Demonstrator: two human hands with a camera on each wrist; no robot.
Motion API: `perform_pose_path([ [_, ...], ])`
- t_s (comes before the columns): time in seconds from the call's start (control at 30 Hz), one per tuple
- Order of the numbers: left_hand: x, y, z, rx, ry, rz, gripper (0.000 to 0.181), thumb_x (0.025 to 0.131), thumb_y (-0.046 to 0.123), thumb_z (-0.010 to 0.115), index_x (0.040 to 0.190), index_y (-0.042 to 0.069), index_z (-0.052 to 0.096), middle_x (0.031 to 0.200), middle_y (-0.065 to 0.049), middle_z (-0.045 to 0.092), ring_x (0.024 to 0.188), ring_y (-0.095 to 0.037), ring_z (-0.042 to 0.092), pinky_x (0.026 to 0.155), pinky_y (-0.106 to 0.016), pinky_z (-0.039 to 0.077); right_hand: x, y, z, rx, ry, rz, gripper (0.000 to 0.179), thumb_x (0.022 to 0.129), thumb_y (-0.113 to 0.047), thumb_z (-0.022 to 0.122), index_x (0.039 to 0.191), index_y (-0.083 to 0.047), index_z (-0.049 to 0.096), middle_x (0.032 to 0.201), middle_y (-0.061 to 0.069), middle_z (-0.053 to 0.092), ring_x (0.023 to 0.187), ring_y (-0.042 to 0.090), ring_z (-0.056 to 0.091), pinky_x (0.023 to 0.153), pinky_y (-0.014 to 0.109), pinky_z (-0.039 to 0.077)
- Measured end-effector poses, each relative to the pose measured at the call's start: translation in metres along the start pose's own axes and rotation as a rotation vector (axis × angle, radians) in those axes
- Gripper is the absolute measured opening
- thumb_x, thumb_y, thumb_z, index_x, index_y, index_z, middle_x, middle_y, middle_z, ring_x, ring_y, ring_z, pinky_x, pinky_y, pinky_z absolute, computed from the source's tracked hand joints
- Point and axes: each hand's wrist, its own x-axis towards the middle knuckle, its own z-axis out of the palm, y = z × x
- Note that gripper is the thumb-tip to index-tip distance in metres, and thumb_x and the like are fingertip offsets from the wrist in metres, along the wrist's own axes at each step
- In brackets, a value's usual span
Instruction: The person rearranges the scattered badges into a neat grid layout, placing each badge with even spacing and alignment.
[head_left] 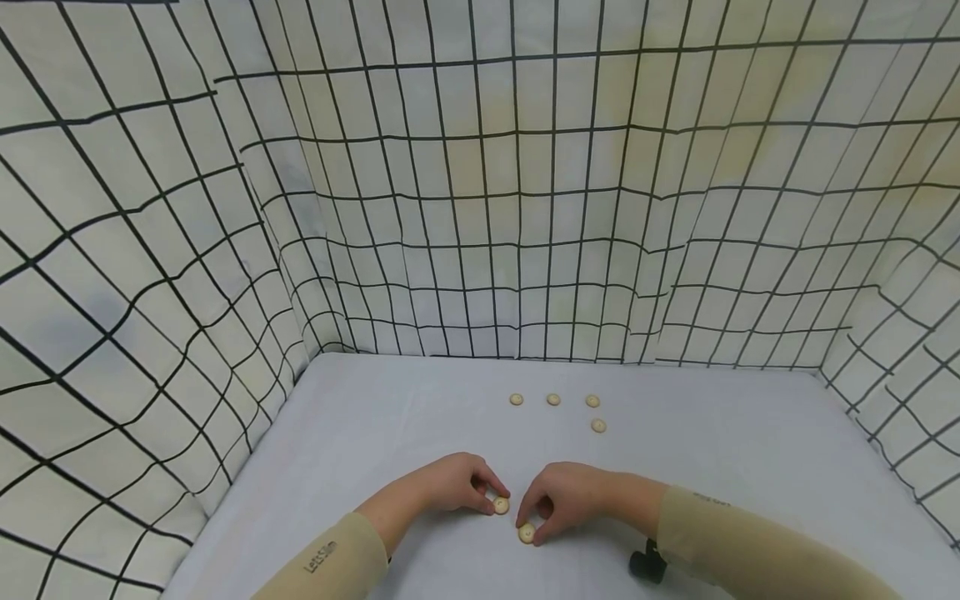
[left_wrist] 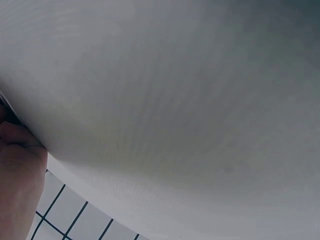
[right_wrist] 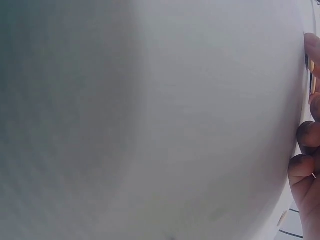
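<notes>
My left hand pinches a pale cream button between thumb and forefinger, low over the white table. Just right of it and a little nearer, my right hand holds a second cream button by its edges with finger and thumb. The two buttons are close together, the left one slightly farther back. Only part of the left hand shows at the left edge of its wrist view. At the right edge of the right wrist view, curled fingers rest close to the cloth, partly cut off.
Three more buttons form a row toward the back: a left one, a middle one and a right one. Another button lies just in front of the right one. Black-gridded white walls bound the white tabletop.
</notes>
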Motion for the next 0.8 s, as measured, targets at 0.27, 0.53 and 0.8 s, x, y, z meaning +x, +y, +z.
perform_pose_path([
  [0.27,-0.003,0.003,-0.001,-0.002,-0.001,-0.001,0.02,0.081,0.017,0.083,0.099,0.027,0.08,0.076,0.006,0.056,0.07,-0.007,0.05,0.065,-0.025,0.041,0.001,0.004,0.002,0.017,0.0,0.006,0.019,0.085,-0.032,0.079,0.104,-0.032,0.078,0.067,-0.019,0.057,0.06,-0.001,0.049,0.056,0.018,0.04],
  [0.53,-0.004,0.004,-0.002,-0.005,-0.003,0.005,0.02,0.081,0.018,0.083,0.099,0.026,0.08,0.075,0.006,0.056,0.07,-0.007,0.049,0.065,-0.025,0.04,-0.001,0.008,0.003,0.011,0.019,0.013,0.019,0.084,-0.034,0.079,0.103,-0.032,0.077,0.066,-0.018,0.056,0.059,-0.001,0.049,0.056,0.018,0.041],
  [0.8,-0.003,0.004,-0.002,0.007,-0.003,-0.004,0.02,0.081,0.019,0.082,0.099,0.028,0.08,0.076,0.007,0.056,0.071,-0.006,0.049,0.066,-0.025,0.04,-0.005,0.012,0.0,0.009,0.053,0.021,0.02,0.084,-0.033,0.08,0.103,-0.031,0.077,0.066,-0.018,0.056,0.06,-0.001,0.049,0.056,0.019,0.04],
])
